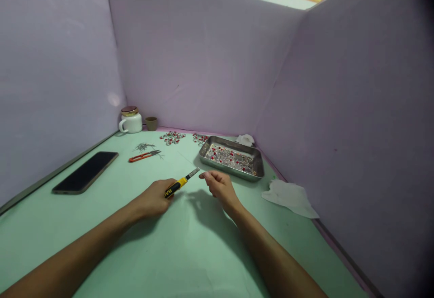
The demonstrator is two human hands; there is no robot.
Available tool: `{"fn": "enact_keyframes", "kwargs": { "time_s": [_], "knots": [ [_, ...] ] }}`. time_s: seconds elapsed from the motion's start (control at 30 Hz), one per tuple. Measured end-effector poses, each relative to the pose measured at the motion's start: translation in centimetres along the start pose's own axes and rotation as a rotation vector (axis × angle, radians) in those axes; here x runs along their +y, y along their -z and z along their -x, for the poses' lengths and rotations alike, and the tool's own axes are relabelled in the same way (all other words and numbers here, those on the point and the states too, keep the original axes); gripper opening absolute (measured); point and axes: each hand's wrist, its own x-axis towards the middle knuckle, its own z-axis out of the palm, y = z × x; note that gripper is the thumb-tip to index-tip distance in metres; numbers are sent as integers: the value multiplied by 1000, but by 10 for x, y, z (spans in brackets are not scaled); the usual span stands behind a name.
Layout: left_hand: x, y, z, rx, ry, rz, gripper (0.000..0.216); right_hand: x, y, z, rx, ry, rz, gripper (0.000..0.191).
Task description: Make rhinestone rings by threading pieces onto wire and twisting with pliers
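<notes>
Left hand (pixel 152 200): grip closed snugly around yellow utility knife (pixel 178 186), blade clear of the desk (pixel 101 230); right hand (pixel 222 188): narrow pinch, contents indiscernible, steel tray (pixel 217 142) at 1 o'clock.

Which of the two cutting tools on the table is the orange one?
The small snips lying beyond the hands, near the phone, are orange. The other, the yellow and black knife, is gripped in the left hand.
</notes>
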Motion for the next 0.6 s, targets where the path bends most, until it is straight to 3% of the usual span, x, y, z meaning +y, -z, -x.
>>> {"fn": "enact_keyframes", "kwargs": {
  "time_s": [0.1, 0.17, 0.4, 0.6],
  "knots": [
    [0, 0, 0, -9, -8, 8, 5, -3, 1, 0, -145, -83, -14, 39],
    [1, 0, 0, -13, -11, 15, 6, -3, 2, 0, -169, -92, 12, 39],
    [2, -1, 0, 7, 2, 23, 16, -6, 1, -1, -92, 0, 226, 34],
    [-3, -4, 1, 32, 37, 6, 46, -9, -1, 1, -64, 7, 261, 34]
  ]
}}
